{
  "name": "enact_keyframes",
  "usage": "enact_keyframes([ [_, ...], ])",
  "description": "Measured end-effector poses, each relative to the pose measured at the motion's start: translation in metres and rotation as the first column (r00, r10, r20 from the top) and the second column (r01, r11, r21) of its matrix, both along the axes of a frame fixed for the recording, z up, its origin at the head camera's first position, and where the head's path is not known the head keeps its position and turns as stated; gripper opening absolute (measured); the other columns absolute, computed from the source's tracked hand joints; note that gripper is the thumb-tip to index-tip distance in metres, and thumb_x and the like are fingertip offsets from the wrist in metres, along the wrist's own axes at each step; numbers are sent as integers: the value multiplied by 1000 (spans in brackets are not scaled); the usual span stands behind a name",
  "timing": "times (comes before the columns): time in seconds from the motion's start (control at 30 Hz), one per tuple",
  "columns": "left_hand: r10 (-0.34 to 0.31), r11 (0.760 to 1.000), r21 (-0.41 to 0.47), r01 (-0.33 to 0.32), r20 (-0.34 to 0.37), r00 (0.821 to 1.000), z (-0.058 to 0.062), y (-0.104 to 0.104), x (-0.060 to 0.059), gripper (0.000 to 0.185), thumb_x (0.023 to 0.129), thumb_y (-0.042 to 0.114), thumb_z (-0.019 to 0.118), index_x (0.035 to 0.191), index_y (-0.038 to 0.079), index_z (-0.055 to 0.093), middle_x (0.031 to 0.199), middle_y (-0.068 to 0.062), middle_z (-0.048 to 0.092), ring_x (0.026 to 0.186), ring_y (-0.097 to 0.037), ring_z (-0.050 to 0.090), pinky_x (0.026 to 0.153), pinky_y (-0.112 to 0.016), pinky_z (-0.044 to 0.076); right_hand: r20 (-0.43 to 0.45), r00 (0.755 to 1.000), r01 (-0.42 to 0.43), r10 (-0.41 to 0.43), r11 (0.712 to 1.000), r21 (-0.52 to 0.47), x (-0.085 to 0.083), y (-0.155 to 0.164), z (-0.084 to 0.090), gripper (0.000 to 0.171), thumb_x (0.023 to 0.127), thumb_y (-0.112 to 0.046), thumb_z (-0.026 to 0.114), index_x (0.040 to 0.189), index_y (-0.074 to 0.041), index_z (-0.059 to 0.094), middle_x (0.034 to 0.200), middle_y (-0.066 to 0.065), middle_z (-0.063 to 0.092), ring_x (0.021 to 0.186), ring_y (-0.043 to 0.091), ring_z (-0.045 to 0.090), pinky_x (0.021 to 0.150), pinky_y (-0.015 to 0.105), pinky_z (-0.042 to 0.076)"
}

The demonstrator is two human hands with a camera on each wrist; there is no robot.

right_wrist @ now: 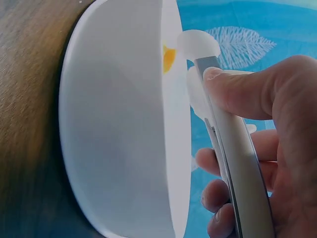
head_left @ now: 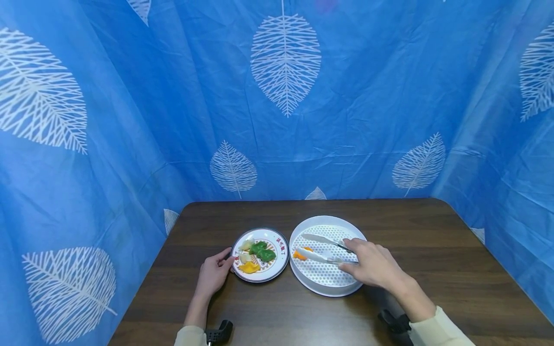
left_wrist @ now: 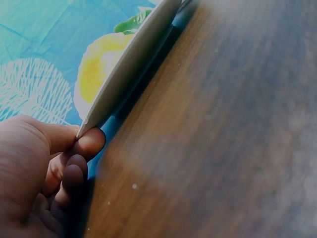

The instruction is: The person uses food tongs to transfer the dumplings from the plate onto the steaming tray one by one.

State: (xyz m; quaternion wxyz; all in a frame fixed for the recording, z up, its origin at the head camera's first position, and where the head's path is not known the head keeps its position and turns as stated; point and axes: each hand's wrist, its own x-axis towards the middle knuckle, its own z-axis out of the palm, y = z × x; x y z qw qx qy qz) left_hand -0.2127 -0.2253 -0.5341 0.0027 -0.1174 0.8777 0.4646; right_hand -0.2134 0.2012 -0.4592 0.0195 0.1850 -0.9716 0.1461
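Note:
My right hand grips a pair of metal tongs with white tips over a round white perforated tray. An orange food piece lies in the tray at the lower tong tip. In the right wrist view my thumb presses the tongs beside the tray's wall. My left hand pinches the left rim of a small patterned plate. That plate holds green, yellow and pale pieces. The left wrist view shows my fingers under the plate rim.
Both dishes sit near the front middle of a dark wooden table. Blue cloth with white leaf prints hangs close behind and on both sides. Bare tabletop stretches to the right and behind the dishes.

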Motion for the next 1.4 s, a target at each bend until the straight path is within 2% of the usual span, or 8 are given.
enact_keyframes([
  [0.17, 2, 1000, -5, -2, -4, 1000, -1, 0, 0, 48, 102, 29, 64, 147, 11, 58, 65, 0, 49, 58, -18, 47, 54, -26, 36, 7, 1000, -3, 4, 1000, -22, -2, -10, 4, 68, 87, -47, 78, 139, -6, 64, 134, 14, 68, 119, 36, 67, 94, 59, 53],
  [0.43, 3, 1000, -2, -3, 7, 1000, -1, 0, -1, 48, 103, 30, 64, 147, 12, 58, 64, -1, 51, 58, -18, 48, 53, -26, 38, -33, 999, -43, 42, 999, -25, -7, -29, 4, 66, 86, -46, 78, 137, -6, 65, 131, 12, 70, 122, 34, 66, 97, 58, 52],
  [0.63, 6, 1000, 0, -6, 10, 1000, -1, -1, -2, 49, 102, 30, 64, 147, 12, 58, 63, 0, 51, 58, -18, 48, 54, -26, 38, -16, 998, -62, 61, 998, -33, -10, -48, 4, 65, 85, -45, 79, 137, -7, 66, 129, 9, 71, 120, 30, 67, 97, 55, 53],
  [0.87, 12, 1000, 0, -12, 8, 1000, -1, -1, -2, 49, 102, 32, 64, 147, 12, 58, 63, -1, 51, 58, -18, 49, 55, -26, 38, 27, 997, -76, 76, 997, -27, -9, -69, 3, 64, 86, -47, 78, 137, -10, 67, 134, 8, 69, 124, 29, 65, 99, 54, 53],
  [1.1, 3, 1000, -11, -3, 2, 1000, -2, -1, -2, 48, 102, 30, 64, 147, 13, 58, 62, 0, 50, 57, -17, 47, 55, -26, 37, 11, 994, -107, 107, 994, -30, -6, -83, -2, 59, 84, -49, 80, 130, -13, 70, 119, 2, 74, 99, 20, 68, 81, 44, 56],
  [1.4, 8, 1000, 4, -8, 13, 1000, -1, -1, -3, 49, 102, 31, 64, 147, 13, 58, 63, 0, 50, 56, -18, 47, 53, -25, 37, -21, 991, -133, 133, 991, -2, -2, -98, -4, 61, 81, -54, 81, 124, -11, 71, 111, 3, 74, 87, 18, 67, 75, 42, 56],
])
